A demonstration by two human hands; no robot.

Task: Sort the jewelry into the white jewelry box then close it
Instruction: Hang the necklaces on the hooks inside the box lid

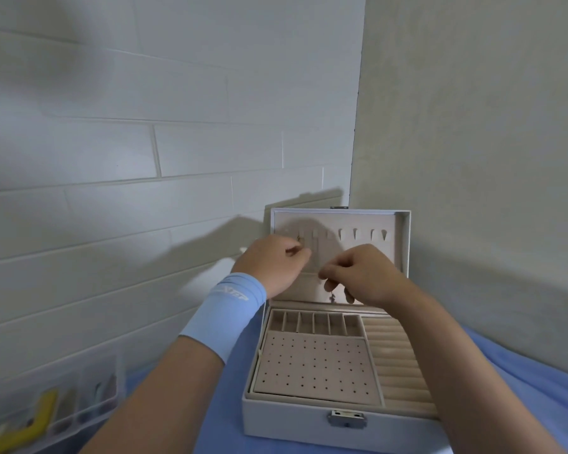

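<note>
Forearms [164, 398] are stretched from the near side over the box [292, 417], and both hands are raised in front of its upright lid [404, 244]. The fingers of the left hand [271, 265] are curled against the thumb, pinching what is taken for a fine chain [298, 239] just under a hook at the lid's left end. The fingers of the right hand [368, 273] are likewise bunched in a pinch, and a small pendant [333, 298] is seen hanging below them, against the lid's lower pocket. The run of chain between the two pinches is too fine to be made out. The step in hand is judged to be the hanging of a necklace on the row of hooks [355, 234] inside the lid. Next, the left end must be seated on its hook and the pendant lowered into the pocket without tangling. The lid stands open, so closing is not yet due. Left of the box, an organizer [46, 404] is set on the cloth [210, 424]; more jewelry is presumably kept there.
</note>
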